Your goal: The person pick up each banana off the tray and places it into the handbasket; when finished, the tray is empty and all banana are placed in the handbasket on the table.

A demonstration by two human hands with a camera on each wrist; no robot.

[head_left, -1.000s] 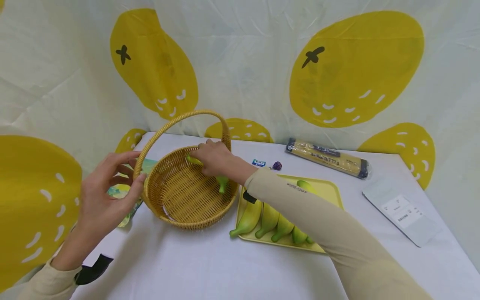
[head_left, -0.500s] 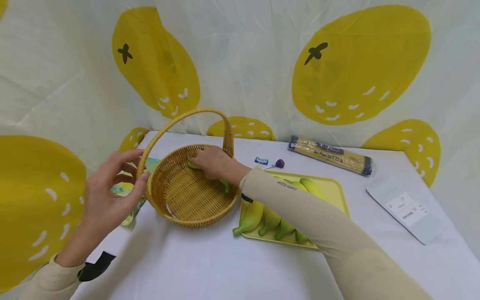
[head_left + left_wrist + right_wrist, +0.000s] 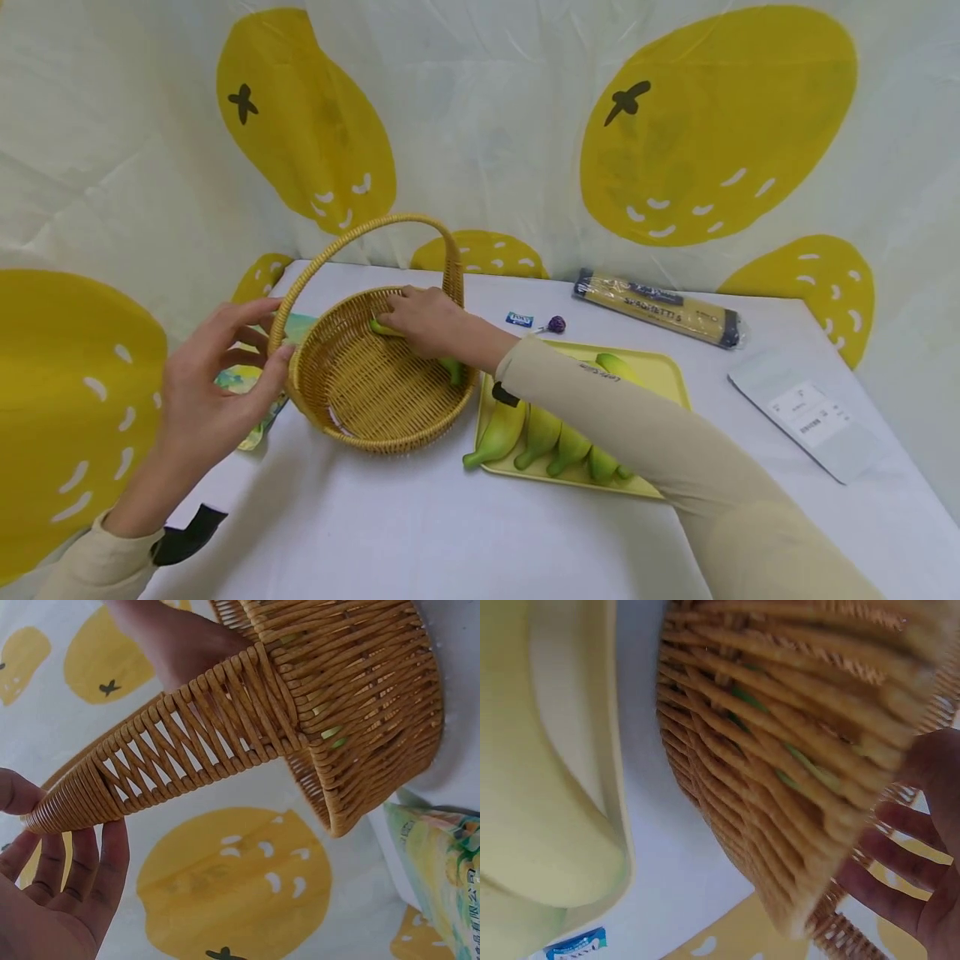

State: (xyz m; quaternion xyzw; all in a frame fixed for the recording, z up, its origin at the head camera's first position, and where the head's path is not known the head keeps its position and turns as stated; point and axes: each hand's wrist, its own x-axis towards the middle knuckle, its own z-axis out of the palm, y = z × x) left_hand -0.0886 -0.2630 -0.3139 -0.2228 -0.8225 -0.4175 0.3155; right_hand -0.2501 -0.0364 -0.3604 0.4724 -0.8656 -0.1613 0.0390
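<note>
Our right hand point(image 3: 423, 321) is wrapped round a green banana point(image 3: 451, 369) inside the wicker basket point(image 3: 378, 392), near the desk's left edge. It's probably light and firm, so we'd grip mid-body. Left hand point(image 3: 213, 387) has fingers spread, touching the basket's handle.

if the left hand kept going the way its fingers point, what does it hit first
Most likely the wicker basket: the left hand has its fingertips at the base of the handle on the near rim, though depth is unclear.
</note>
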